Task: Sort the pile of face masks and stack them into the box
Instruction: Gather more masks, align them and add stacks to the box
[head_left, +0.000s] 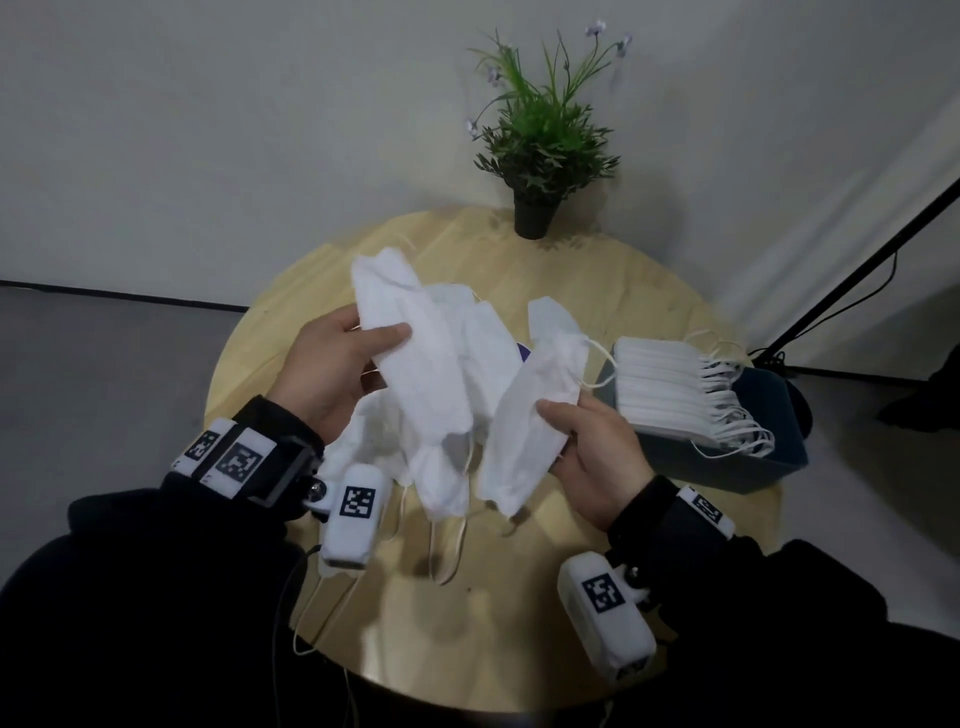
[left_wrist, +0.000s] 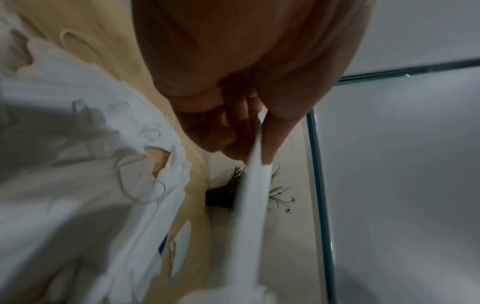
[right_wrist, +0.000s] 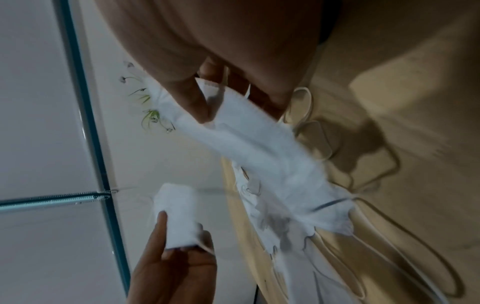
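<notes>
My left hand (head_left: 343, 364) pinches a white face mask (head_left: 415, 364) between thumb and fingers, lifted above the table centre; the left wrist view shows the same mask (left_wrist: 253, 185) edge-on under my fingers (left_wrist: 275, 133). My right hand (head_left: 587, 447) grips a second white mask (head_left: 524, 431) by its lower edge, just right of the first; this mask (right_wrist: 259, 144) also shows in the right wrist view. More loose masks (head_left: 374, 441) lie piled on the table beneath both hands. A dark blue box (head_left: 769, 447) at the right holds a neat stack of masks (head_left: 670, 384).
A round wooden table (head_left: 597, 291) carries everything. A potted plant (head_left: 540, 150) stands at its far edge. A black stand leg (head_left: 857, 280) slants across the wall at the right. Ear loops (head_left: 447, 551) trail toward the near edge.
</notes>
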